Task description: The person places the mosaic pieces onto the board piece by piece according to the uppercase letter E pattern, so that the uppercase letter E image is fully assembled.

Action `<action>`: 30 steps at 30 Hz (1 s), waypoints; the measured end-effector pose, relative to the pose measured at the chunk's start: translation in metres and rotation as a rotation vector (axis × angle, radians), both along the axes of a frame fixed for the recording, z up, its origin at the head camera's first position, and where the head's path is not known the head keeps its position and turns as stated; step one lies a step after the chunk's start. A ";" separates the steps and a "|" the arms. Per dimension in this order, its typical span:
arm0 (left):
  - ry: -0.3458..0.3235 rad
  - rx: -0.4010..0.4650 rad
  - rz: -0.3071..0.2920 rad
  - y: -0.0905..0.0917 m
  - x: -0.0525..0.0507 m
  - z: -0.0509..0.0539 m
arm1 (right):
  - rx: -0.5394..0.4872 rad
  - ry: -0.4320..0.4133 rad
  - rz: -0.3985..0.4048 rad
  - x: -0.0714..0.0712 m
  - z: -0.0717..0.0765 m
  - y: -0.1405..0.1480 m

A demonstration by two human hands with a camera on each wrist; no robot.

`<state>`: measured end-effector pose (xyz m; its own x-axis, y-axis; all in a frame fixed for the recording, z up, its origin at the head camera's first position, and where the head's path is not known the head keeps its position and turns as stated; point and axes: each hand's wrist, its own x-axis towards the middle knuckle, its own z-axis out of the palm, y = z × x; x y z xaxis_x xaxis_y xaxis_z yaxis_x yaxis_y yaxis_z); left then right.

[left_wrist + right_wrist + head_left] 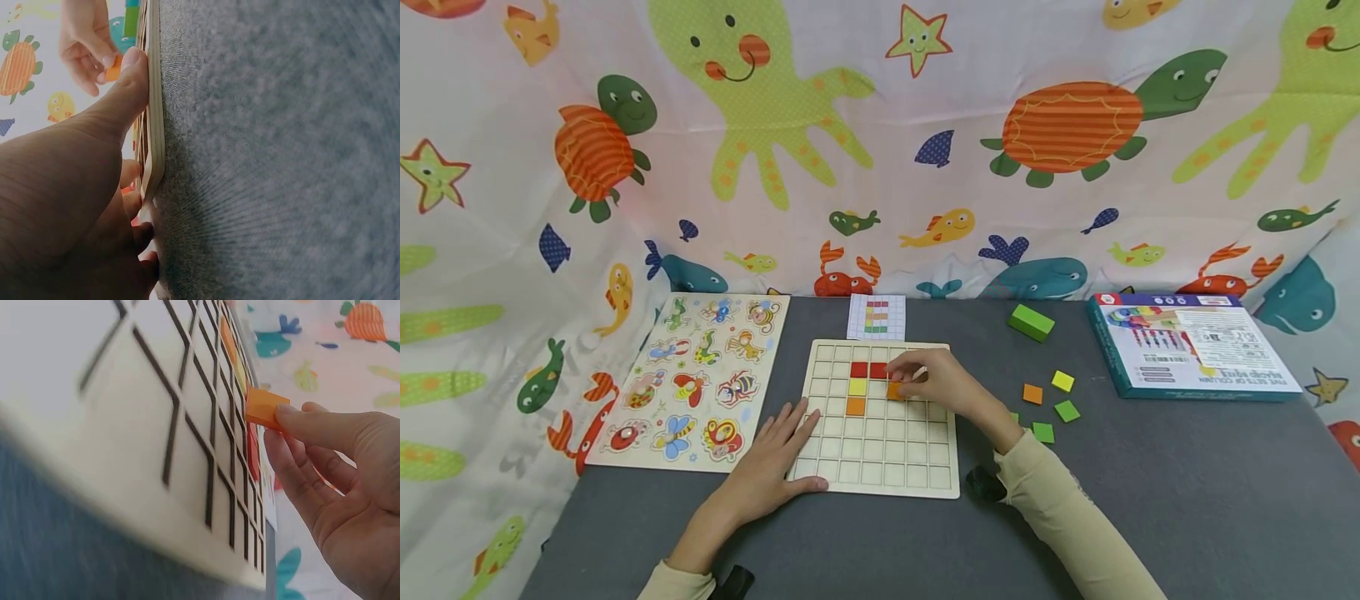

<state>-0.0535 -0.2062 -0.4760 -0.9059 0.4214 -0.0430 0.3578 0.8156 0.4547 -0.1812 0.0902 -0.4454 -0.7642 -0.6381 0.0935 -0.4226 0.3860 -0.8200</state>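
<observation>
A wooden grid board (880, 454) lies on the table. Two red tiles (858, 370) sit in its upper cells, with a yellow tile (857, 387) and an orange tile (855, 406) below the left one. My right hand (934, 382) pinches another orange tile (264, 407) between thumb and fingers, over the board's upper right part. In the right wrist view this tile is tilted against the grid. My left hand (775, 462) rests at the board's lower left edge, fingers extended and thumb on the rim, as the left wrist view (128, 75) also shows.
A card with a coloured grid pattern (877, 317) lies behind the board. Loose tiles, including an orange one (1032, 393) and a green one (1067, 411), lie right, near a green block (1031, 322) and a box (1210, 350). Left is an insect picture board (688, 392).
</observation>
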 end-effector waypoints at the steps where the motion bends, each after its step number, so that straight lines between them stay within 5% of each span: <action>1: -0.002 0.001 0.001 0.000 0.000 0.000 | -0.002 -0.003 0.007 0.001 -0.001 -0.004; 11: -0.002 0.005 0.004 0.000 0.000 0.000 | 0.027 -0.025 0.060 0.010 -0.007 -0.027; 22: 0.003 0.010 -0.002 0.000 0.000 0.001 | 0.141 0.052 0.039 0.015 -0.005 -0.037; 30: -0.013 0.011 -0.002 0.000 0.001 0.002 | 0.129 0.065 0.040 0.017 -0.003 -0.033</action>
<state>-0.0528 -0.2064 -0.4742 -0.9043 0.4239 -0.0498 0.3536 0.8095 0.4686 -0.1640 0.0571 -0.4482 -0.7330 -0.6778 0.0575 -0.4904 0.4680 -0.7352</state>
